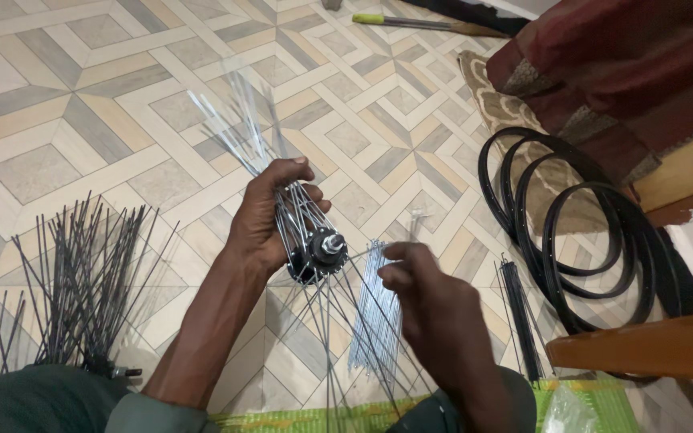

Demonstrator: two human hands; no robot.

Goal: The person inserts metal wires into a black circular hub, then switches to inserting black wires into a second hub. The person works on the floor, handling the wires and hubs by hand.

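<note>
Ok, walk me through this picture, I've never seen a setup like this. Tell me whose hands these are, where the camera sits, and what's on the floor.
There is one picture, taken by a camera worn on a person's head, looking down at their own two bare hands.

The left hand grips a wheel hub with thin metal spokes fanning out of it. The right hand pinches a single spoke beside the hub.

On the patterned tiled floor lie a bundle of loose silver spokes, a second hub with dark spokes at the left, a bundle of dark spokes, and several black wheel rims at the right.
</note>
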